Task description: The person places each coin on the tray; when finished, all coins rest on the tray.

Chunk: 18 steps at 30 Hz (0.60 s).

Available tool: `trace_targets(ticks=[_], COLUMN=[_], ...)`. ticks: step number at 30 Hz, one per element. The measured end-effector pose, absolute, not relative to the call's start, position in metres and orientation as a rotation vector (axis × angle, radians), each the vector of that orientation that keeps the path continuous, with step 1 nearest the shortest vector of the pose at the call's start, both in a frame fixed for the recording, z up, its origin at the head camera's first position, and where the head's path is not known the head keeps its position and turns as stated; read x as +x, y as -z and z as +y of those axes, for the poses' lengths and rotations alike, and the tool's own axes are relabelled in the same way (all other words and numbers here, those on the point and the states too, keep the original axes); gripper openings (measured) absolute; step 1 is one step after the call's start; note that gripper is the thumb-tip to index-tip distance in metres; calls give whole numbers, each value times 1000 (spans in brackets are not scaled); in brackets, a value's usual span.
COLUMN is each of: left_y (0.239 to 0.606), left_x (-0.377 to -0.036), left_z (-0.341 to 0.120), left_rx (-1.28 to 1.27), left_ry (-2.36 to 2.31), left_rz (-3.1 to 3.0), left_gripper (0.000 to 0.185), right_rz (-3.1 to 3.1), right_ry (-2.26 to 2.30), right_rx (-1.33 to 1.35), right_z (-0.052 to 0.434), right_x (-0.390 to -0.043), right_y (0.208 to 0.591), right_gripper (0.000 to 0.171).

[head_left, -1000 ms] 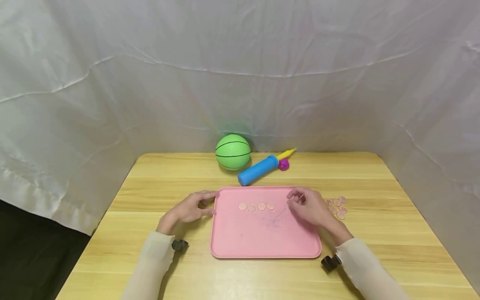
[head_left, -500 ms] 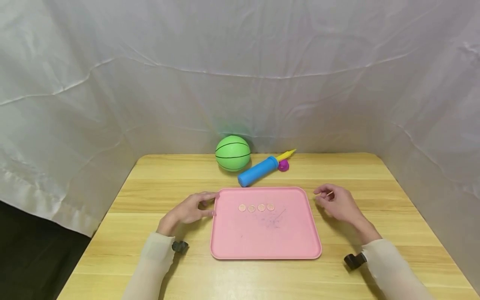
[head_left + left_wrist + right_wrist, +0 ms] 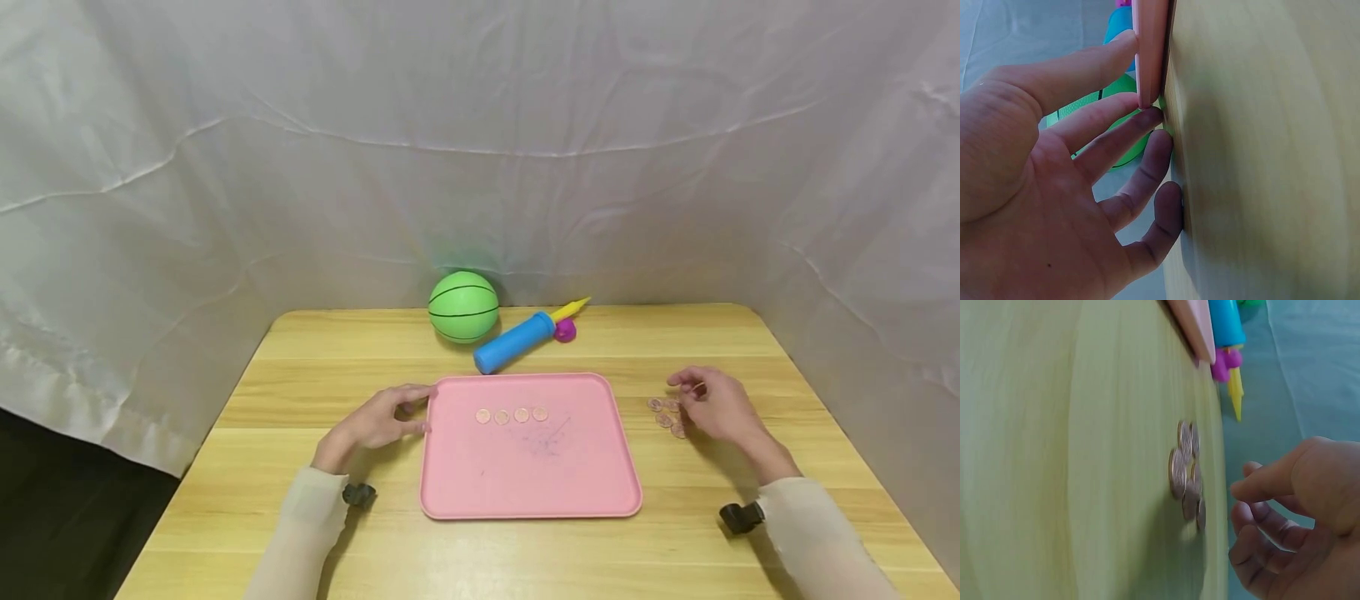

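The tray (image 3: 529, 483) middle is flanked at 9 o'clock by the left hand (image 3: 378, 419) and at 3 o'clock by coins (image 3: 666, 412) under the right hand (image 3: 716, 406). At 12 o'clock, passage is blocked by the ball (image 3: 463, 306) and pump (image 3: 517, 341); bare table (image 3: 525, 558) is left at 6 o'clock.

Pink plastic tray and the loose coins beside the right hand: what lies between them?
Only bare wooden table, in the head view, separates tray from coins.
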State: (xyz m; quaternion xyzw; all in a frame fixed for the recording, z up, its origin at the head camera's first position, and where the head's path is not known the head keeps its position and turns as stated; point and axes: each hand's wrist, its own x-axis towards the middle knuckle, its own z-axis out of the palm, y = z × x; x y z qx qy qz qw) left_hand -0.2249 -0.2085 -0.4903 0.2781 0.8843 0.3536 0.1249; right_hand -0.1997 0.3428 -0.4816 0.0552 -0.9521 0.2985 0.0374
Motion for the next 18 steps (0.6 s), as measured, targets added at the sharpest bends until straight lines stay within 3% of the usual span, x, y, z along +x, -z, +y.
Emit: trace_targets(ticks=[18], left_y=[489], left_x=[-225], left_z=[-208], left_rx=[781], left_ry=[-1041], left_rz=[2563], left_gripper=[63], right_rz=[-2970], right_ry=[-922], right_rx=[141], right_z=[363], right_x=[-206], right_y=[494], right_gripper=[19])
